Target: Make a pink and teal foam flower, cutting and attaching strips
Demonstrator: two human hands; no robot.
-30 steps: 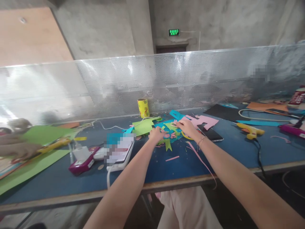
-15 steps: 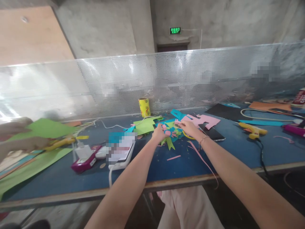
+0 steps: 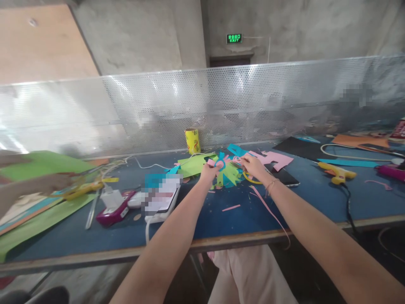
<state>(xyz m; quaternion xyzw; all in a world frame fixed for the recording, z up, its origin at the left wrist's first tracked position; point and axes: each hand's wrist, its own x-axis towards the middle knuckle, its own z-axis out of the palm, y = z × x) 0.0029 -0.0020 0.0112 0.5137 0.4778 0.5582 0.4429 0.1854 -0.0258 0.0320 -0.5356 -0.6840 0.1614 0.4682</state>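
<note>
My left hand (image 3: pixel 209 171) is closed around the edge of a blue and pink paper cutout (image 3: pixel 220 164), held up over a heap of scraps. To its right, my right hand (image 3: pixel 253 165) has thumb and fingers pinched together, with a small pink paper piece (image 3: pixel 236 159) at the tips. Beneath both hands lie green and blue paper scraps (image 3: pixel 230 177). A yellow curved thing (image 3: pixel 252 179) shows under my right wrist; its kind is partly hidden. Behind my right hand lies a pink cut sheet (image 3: pixel 278 159), partly over a dark flat device (image 3: pixel 286 179).
A yellow glue gun (image 3: pixel 340 172) with a cord lies right. On the left are a phone (image 3: pixel 164 196), a purple power strip (image 3: pixel 115 213) and green sheets (image 3: pixel 47 226). A co-worker's blurred hand (image 3: pixel 52 184) is at far left. A yellow tube (image 3: pixel 192 141) stands behind.
The cutout in my left hand has turned and lifted, so its blue centre now faces me. My right hand has shifted slightly right and away from it. The co-worker's hands have moved too.
</note>
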